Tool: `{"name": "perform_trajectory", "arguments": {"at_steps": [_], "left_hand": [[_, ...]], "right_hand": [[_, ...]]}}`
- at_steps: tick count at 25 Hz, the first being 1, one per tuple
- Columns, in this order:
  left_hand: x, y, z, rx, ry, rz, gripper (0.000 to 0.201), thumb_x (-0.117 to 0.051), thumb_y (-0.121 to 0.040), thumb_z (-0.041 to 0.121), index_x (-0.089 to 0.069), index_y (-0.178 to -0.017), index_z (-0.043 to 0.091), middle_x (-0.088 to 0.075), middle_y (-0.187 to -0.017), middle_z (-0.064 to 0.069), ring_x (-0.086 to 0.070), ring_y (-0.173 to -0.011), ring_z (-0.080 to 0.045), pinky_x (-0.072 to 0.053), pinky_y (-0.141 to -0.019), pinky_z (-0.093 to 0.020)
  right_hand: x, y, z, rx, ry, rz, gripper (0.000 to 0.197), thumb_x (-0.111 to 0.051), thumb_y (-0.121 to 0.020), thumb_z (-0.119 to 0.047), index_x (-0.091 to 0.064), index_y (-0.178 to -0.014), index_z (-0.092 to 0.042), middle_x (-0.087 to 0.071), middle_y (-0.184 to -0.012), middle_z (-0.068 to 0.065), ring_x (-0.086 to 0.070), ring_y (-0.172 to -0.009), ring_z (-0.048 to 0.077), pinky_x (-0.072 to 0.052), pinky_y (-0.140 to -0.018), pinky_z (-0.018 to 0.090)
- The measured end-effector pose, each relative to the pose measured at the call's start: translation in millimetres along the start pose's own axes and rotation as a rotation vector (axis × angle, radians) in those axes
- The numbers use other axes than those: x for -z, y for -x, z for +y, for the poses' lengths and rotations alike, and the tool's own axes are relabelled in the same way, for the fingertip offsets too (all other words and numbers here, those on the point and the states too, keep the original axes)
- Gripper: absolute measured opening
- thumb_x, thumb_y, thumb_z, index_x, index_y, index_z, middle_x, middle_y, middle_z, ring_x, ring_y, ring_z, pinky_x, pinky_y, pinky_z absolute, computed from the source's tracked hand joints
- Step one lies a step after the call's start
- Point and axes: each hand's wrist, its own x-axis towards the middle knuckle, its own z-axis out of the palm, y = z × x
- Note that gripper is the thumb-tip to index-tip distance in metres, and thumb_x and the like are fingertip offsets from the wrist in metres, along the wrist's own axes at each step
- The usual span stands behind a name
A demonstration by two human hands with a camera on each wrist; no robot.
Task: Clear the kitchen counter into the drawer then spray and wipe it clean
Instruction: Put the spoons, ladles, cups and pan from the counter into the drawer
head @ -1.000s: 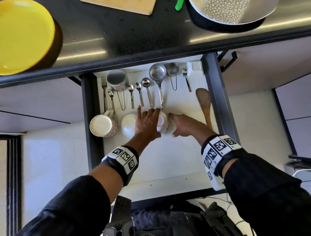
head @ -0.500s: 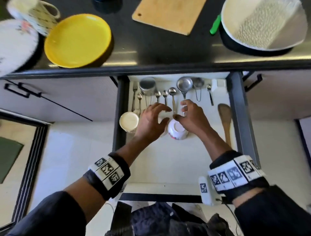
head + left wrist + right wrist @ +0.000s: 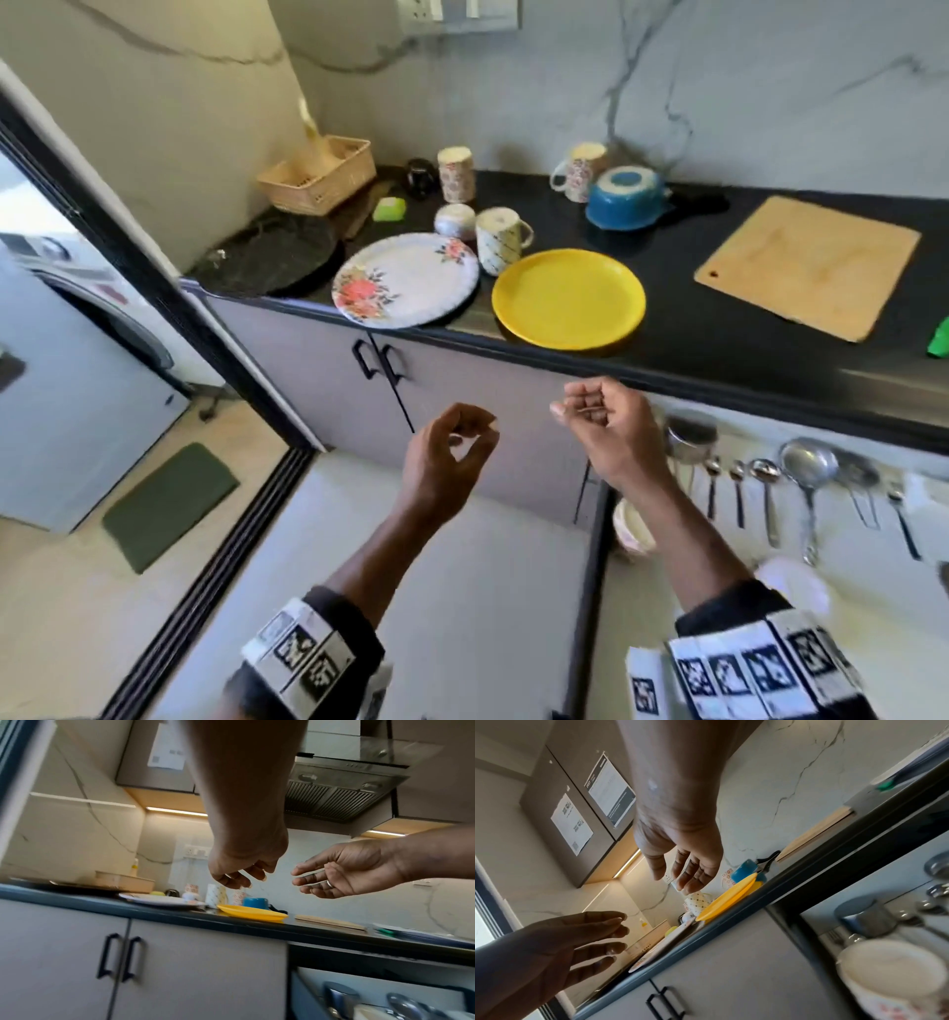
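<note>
Both hands hang in the air in front of the black counter [image 3: 719, 334], below its edge. My left hand [image 3: 470, 431] and my right hand [image 3: 580, 408] have loosely curled fingers and hold nothing. On the counter just beyond them lie a yellow plate [image 3: 568, 298] and a floral plate [image 3: 405, 280], with a patterned mug [image 3: 500, 239] behind them. The open drawer [image 3: 873, 616] at lower right holds spoons, ladles, a steel cup, a mug [image 3: 634, 529] and a white bowl [image 3: 793, 580]. The left wrist view shows my left hand [image 3: 239, 876] above the yellow plate [image 3: 252, 912].
Further back stand a blue pot [image 3: 626, 198] upside down, two floral mugs, a steel bowl [image 3: 454, 221], a basket [image 3: 318, 174] and a black pan [image 3: 277, 257]. A wooden cutting board [image 3: 806, 264] lies at the right. Cabinet doors [image 3: 359, 370] are shut below.
Both hands have let go of the bowls in the drawer and risen to counter height. The head has turned up and to the left towards the counter.
</note>
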Motion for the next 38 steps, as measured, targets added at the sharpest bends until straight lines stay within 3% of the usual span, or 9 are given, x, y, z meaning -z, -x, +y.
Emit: {"name": "perform_trajectory", "arguments": {"at_steps": [3, 7, 16, 20, 23, 25, 29, 33, 38], "left_hand": [[84.9, -22.0, -42.3, -0.007, -0.037, 0.001, 0.005, -0.07, -0.088, 0.027, -0.069, -0.083, 0.027, -0.071, -0.082, 0.015, -0.065, -0.077, -0.002, -0.053, -0.075, -0.024], [158.6, -41.5, -72.4, -0.014, -0.036, 0.018, 0.022, -0.061, -0.084, 0.042, -0.068, -0.08, 0.022, -0.07, -0.076, 0.012, -0.066, -0.073, -0.005, -0.055, -0.073, -0.029], [224.3, -143.9, -124.7, -0.025, -0.339, -0.284, 0.016, -0.064, -0.088, 0.04, -0.062, -0.075, 0.033, -0.066, -0.075, 0.016, -0.064, -0.077, -0.004, -0.047, -0.065, -0.025], [229.1, -226.8, -140.1, 0.023, -0.381, -0.347, 0.009, -0.066, -0.088, 0.038, -0.059, -0.093, 0.034, -0.063, -0.088, 0.017, -0.061, -0.085, -0.008, -0.05, -0.073, -0.028], [220.7, -282.6, -150.0, 0.033, -0.32, -0.386, 0.02, -0.068, -0.088, 0.034, -0.058, -0.105, 0.028, -0.066, -0.091, 0.011, -0.064, -0.086, -0.009, -0.046, -0.066, -0.022], [217.3, -321.9, -157.0, 0.06, -0.311, -0.435, 0.033, -0.071, -0.087, 0.032, -0.054, -0.114, 0.027, -0.068, -0.093, 0.008, -0.065, -0.086, -0.012, -0.046, -0.065, -0.022], [217.2, -400.2, -174.1, 0.088, -0.412, -0.524, 0.064, -0.072, -0.085, 0.031, -0.036, -0.138, 0.026, -0.07, -0.102, -0.002, -0.065, -0.096, -0.023, -0.052, -0.088, -0.04], [216.3, -478.1, -184.3, 0.09, -0.468, -0.562, 0.077, -0.069, -0.086, 0.031, -0.025, -0.149, 0.02, -0.064, -0.121, -0.008, -0.06, -0.112, -0.027, -0.047, -0.098, -0.043], [186.7, -584.0, -218.9, 0.039, -0.579, -0.661, 0.072, -0.072, -0.082, 0.034, -0.038, -0.14, 0.009, -0.054, -0.133, -0.012, -0.054, -0.121, -0.031, -0.046, -0.1, -0.044]], "right_hand": [[-83.7, -8.9, -20.8, -0.037, -0.02, -0.005, 0.015, -0.08, -0.08, -0.019, -0.068, -0.086, -0.025, -0.069, -0.078, -0.002, -0.063, -0.07, 0.012, -0.055, -0.069, 0.035], [-145.1, -15.8, -37.5, -0.083, 0.01, -0.04, 0.014, -0.081, -0.08, -0.02, -0.07, -0.088, -0.018, -0.069, -0.076, -0.004, -0.06, -0.064, 0.007, -0.051, -0.065, 0.027], [-171.7, -112.7, -79.2, -0.054, 0.354, 0.003, 0.02, -0.078, -0.08, -0.017, -0.067, -0.095, -0.009, -0.067, -0.089, 0.001, -0.06, -0.079, 0.014, -0.049, -0.071, 0.029], [-180.7, -198.2, -80.7, 0.001, 0.694, 0.122, 0.023, -0.073, -0.081, -0.022, -0.064, -0.102, -0.015, -0.057, -0.112, 0.003, -0.057, -0.101, 0.02, -0.045, -0.078, 0.029], [-188.2, -255.2, -65.8, -0.04, 0.837, 0.223, 0.04, -0.073, -0.082, -0.027, -0.059, -0.119, -0.016, -0.045, -0.124, 0.008, -0.054, -0.112, 0.029, -0.047, -0.088, 0.036], [-194.5, -291.7, -51.2, -0.116, 0.931, 0.292, 0.06, -0.076, -0.08, -0.037, -0.05, -0.13, -0.018, -0.039, -0.131, 0.01, -0.05, -0.119, 0.032, -0.048, -0.092, 0.039], [-198.7, -347.1, -23.8, -0.364, 0.998, 0.178, 0.115, -0.079, -0.065, -0.064, -0.015, -0.153, -0.028, -0.015, -0.158, 0.014, -0.03, -0.142, 0.039, -0.04, -0.106, 0.047], [-201.7, -378.9, -24.0, -0.369, 0.928, 0.174, 0.105, -0.088, -0.06, -0.047, -0.031, -0.146, -0.025, -0.04, -0.139, 0.016, -0.048, -0.126, 0.04, -0.044, -0.097, 0.046], [-249.0, -381.0, -71.4, -0.024, 1.003, 0.329, 0.091, -0.089, -0.06, -0.037, -0.043, -0.137, -0.03, -0.047, -0.125, 0.005, -0.058, -0.107, 0.035, -0.051, -0.078, 0.046]]}}
